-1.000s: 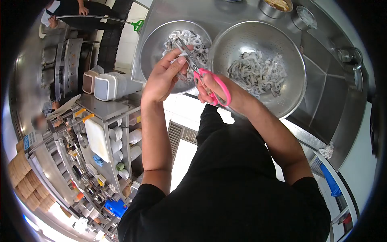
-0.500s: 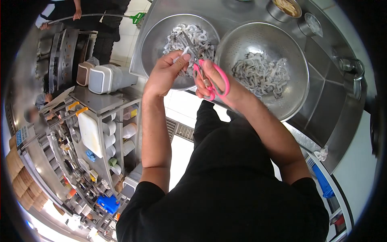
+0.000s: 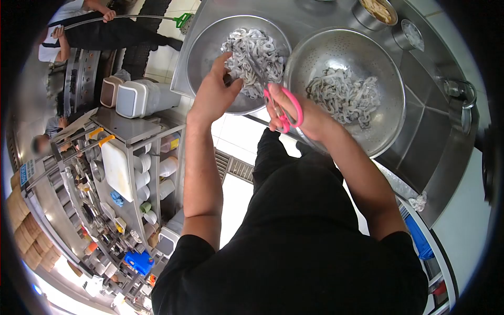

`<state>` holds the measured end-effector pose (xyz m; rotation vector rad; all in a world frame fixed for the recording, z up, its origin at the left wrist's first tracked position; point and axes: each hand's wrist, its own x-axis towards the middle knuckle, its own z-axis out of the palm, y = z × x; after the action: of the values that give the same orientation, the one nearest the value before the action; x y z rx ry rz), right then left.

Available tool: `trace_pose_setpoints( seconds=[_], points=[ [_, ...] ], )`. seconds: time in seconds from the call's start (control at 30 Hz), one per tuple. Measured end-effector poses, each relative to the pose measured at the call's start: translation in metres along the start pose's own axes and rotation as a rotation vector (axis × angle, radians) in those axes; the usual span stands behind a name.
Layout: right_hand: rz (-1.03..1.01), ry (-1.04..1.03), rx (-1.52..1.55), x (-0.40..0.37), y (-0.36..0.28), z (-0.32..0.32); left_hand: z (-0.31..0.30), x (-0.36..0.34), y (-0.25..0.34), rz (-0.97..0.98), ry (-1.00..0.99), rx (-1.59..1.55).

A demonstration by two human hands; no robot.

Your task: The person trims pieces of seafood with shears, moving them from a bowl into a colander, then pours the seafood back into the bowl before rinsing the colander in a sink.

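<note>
My right hand [image 3: 302, 115] is wrapped round a pair of scissors with pink handles [image 3: 300, 111]. Their metal blades point up and left over the left steel bowl [image 3: 202, 50]. Inside that bowl lies a heap of glossy grey-white raw pieces that look like shrimp [image 3: 249, 44]. My left hand [image 3: 214, 94] is at the bowl's near left side, thumb and fingers apart, close to the heap, and I see nothing held in it. Right of it stands a large perforated steel colander [image 3: 386, 68] with more of the same grey pieces [image 3: 341, 97] at its bottom.
Both vessels stand on a steel counter [image 3: 310, 16]. At its back right are a steel container of pale pieces [image 3: 377, 11] and a small metal cup [image 3: 409, 35]. A shelf cart with white bins [image 3: 131, 100] stands left. Beyond it, a person [image 3: 105, 37] holds a long green-headed brush [image 3: 184, 21].
My left hand has let go of a small pale piece and its fingers have spread over the left bowl. The scissors have shifted slightly right and down. The person at upper left has moved further into view.
</note>
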<state>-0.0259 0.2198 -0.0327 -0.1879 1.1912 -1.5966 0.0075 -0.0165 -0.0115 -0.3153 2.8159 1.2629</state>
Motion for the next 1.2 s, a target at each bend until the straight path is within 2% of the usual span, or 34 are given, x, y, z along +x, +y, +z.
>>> trace_pose_setpoints(
  seconds=[0.07,0.17,0.3,0.47,0.57,0.77,0.9,1.2],
  points=[
    [0.012,0.001,-0.034,-0.004,0.019,-0.003,-0.006,-0.002,0.011,-0.081,-0.056,-0.035],
    [0.029,-0.006,-0.187,-0.021,0.012,0.004,-0.009,-0.005,0.024,-0.045,-0.070,-0.095],
    [0.019,-0.067,-0.226,-0.029,0.016,0.006,-0.009,-0.004,0.029,-0.040,-0.108,-0.115],
    [-0.034,-0.085,-0.143,-0.033,0.018,0.006,-0.002,-0.005,0.035,-0.058,-0.122,-0.273],
    [-0.054,-0.053,-0.140,-0.033,0.019,0.005,-0.004,-0.009,0.045,-0.151,-0.227,-0.257],
    [-0.087,0.008,-0.093,-0.035,0.021,0.001,0.005,-0.011,0.051,-0.215,-0.103,-0.406],
    [-0.105,0.020,-0.084,-0.040,0.015,0.002,0.005,-0.008,0.037,-0.167,-0.059,-0.379],
    [-0.048,0.037,-0.365,-0.044,0.010,0.001,0.005,-0.009,0.047,-0.195,-0.021,-0.329]
  ],
)
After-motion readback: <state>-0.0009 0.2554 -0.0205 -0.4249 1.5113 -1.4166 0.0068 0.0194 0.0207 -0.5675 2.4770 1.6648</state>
